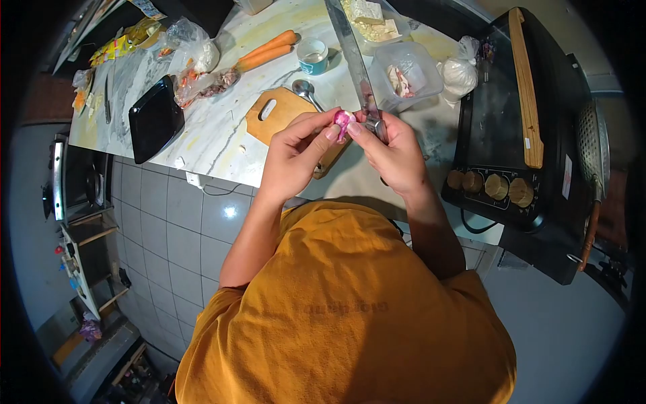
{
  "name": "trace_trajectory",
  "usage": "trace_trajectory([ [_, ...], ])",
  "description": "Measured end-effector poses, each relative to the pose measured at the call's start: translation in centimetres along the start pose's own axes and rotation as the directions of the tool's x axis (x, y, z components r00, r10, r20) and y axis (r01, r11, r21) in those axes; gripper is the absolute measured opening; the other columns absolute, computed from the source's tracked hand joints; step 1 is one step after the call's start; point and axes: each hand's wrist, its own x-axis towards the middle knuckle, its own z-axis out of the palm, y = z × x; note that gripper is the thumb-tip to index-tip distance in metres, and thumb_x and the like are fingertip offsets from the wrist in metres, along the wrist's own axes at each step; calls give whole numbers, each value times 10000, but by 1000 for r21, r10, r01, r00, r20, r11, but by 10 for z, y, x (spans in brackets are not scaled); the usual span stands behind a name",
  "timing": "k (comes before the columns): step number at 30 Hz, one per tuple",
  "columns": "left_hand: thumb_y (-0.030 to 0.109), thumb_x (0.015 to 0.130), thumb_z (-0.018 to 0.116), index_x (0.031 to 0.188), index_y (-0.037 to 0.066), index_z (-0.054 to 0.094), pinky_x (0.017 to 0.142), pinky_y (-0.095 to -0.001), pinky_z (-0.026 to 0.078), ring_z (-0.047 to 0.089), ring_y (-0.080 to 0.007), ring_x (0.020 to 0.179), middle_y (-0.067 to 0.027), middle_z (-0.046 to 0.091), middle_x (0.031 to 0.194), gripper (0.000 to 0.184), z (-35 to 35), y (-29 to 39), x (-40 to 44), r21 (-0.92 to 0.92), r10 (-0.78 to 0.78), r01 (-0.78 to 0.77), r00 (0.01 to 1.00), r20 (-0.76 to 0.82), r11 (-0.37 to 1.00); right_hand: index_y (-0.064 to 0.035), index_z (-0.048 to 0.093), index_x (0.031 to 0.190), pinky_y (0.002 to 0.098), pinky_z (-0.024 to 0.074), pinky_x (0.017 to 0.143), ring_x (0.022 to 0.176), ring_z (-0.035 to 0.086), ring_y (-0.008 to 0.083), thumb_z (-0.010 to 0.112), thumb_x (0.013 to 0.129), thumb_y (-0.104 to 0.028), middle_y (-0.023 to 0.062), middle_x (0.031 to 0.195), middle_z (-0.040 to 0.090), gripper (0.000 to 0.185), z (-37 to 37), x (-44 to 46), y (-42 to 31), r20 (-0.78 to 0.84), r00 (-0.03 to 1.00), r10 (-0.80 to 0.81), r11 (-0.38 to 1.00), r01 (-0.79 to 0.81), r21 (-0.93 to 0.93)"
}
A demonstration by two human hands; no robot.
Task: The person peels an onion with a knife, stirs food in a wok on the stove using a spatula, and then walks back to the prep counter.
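A small purple-and-white shallot is pinched between the thumb and fingers of my left hand. My right hand is closed around the handle of a large knife, its wide blade pointing away from me, up past the containers. The right thumb reaches over to the shallot's side. Both hands hover above a wooden cutting board, partly covering it. Just beyond them lies a metal spoon. A clear plastic tub with pale and reddish pieces inside stands past my right hand.
Two carrots, a small cup and a plastic bag of food sit further back. A black tray lies near the left edge. To the right are a tied bag of white powder and a black toaster oven.
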Motion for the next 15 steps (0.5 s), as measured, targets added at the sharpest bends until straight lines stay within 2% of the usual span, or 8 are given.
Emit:
trace_trajectory([
  [5,24,886,607,1203,-14,584,821,-220,446,558,-100,938,-51,556,1044,321,2,0,3,-88,-13,16,999,31,996,12,569,980,206,469,748,798,587,61,588,913,-62,20,878,644,101,2,2,-8,21,1000,5,1000,-6,14],
  [6,17,876,616,1207,-6,584,804,-210,442,549,-93,925,-46,548,1039,333,5,1,3,-56,32,-31,999,16,998,1,572,979,195,455,670,719,564,47,592,915,-82,-1,816,624,106,3,2,-8,28,999,-18,999,17,41],
  [8,11,866,625,1211,3,584,786,-200,438,541,-86,912,-40,540,1034,347,6,-1,4,-22,76,-76,997,4,997,-10,576,977,184,440,592,640,542,33,596,916,-101,-22,754,604,112,2,2,-7,34,999,-40,997,38,69],
  [10,15,860,630,1202,22,598,758,-194,430,527,-86,883,-36,541,1013,343,3,-5,5,151,137,-134,991,-7,979,-36,585,981,174,308,436,499,413,-6,609,915,-165,-69,653,520,148,-4,1,-3,70,993,100,988,-108,114],
  [11,15,860,630,1202,22,598,758,-194,430,527,-86,883,-36,541,1013,343,2,-6,6,151,135,-133,991,-6,980,-36,585,981,174,308,436,499,413,-6,609,915,-165,-69,653,520,148,-3,1,-1,68,993,101,987,-109,115],
  [13,24,858,635,1189,39,612,723,-189,423,516,-86,853,-33,536,999,332,1,-9,6,236,237,-252,967,89,938,-54,592,983,189,181,386,439,293,-18,620,909,-212,-95,600,441,177,0,1,3,22,997,78,984,-81,159],
  [15,33,864,633,1179,30,616,724,-192,435,533,-93,856,-39,548,1002,316,2,-11,4,173,200,-208,978,59,963,-51,593,987,188,191,386,439,301,-16,620,908,-210,-92,605,447,180,-1,-1,2,28,996,87,984,-90,155],
])
